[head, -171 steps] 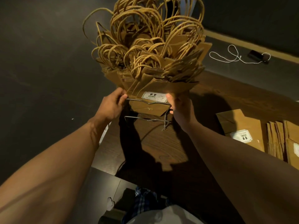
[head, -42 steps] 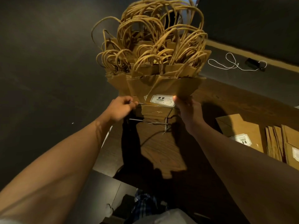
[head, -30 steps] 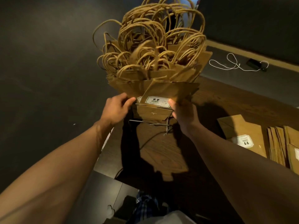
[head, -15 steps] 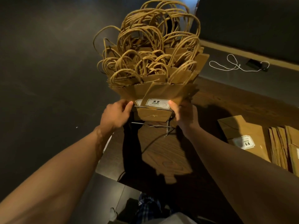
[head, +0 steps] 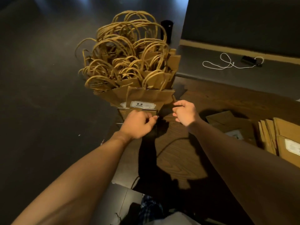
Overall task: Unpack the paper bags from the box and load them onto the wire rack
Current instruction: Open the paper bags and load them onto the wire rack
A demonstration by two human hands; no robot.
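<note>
A wire rack (head: 122,108) stands at the left end of the wooden table (head: 219,98), packed with upright brown paper bags (head: 149,95) whose twisted handles (head: 129,51) fan out above. The front bag carries a white "9.9" label (head: 142,104). My left hand (head: 138,124) is curled in front of the rack, its fingertips pinching the wire at the rack's front right corner. My right hand (head: 185,112) hovers just right of the bags, fingers loosely curled, holding nothing.
More flat brown bags (head: 227,120) and a stack of them (head: 269,135) lie on the table at the right. On the dark floor beyond are a white cord (head: 227,64) and a small black object (head: 247,59). A dark cylinder (head: 167,30) stands behind the rack.
Both hands have come off the sides of the front bags. The left hand moved right to the rack's front corner, and the right hand pulled away to the right.
</note>
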